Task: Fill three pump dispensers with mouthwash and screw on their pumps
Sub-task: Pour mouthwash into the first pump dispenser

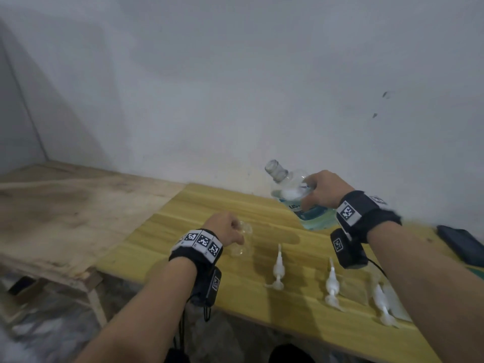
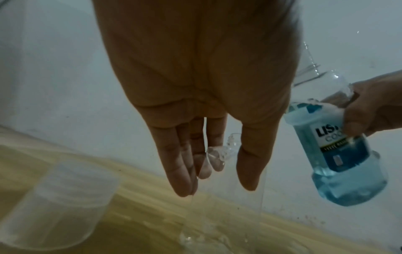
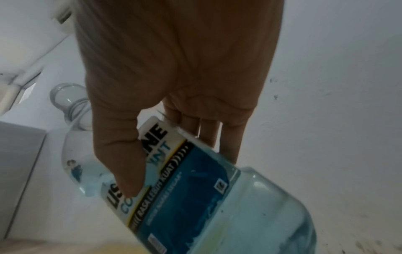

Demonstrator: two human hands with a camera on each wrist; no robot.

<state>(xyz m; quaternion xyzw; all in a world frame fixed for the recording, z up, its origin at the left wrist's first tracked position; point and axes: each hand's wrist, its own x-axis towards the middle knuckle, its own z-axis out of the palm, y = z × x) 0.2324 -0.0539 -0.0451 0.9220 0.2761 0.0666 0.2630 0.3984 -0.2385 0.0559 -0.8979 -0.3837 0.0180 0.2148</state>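
My left hand [image 1: 237, 233] [image 2: 217, 185] holds a clear, empty dispenser bottle [image 1: 242, 244] [image 2: 230, 206] upright on the yellow table [image 1: 301, 323], thumb on one side and fingers on the other. My right hand [image 1: 314, 192] [image 3: 178, 171] grips the uncapped mouthwash bottle [image 1: 293, 195] [image 2: 339, 154] [image 3: 195, 206] in the air to the right of it. The bottle holds blue liquid in its lower half and tilts with its open neck [image 1: 275, 170] [image 3: 65, 96] up and to the left. Three white pumps [image 1: 278, 268] [image 1: 332, 284] [image 1: 382, 302] lie on the table in front.
A translucent plastic cup [image 2: 54, 206] stands left of the held dispenser. A dark flat object [image 1: 463, 244] lies at the table's far right. A bare wooden bench [image 1: 65, 205] adjoins the table on the left, and a white wall [image 1: 235, 100] runs behind.
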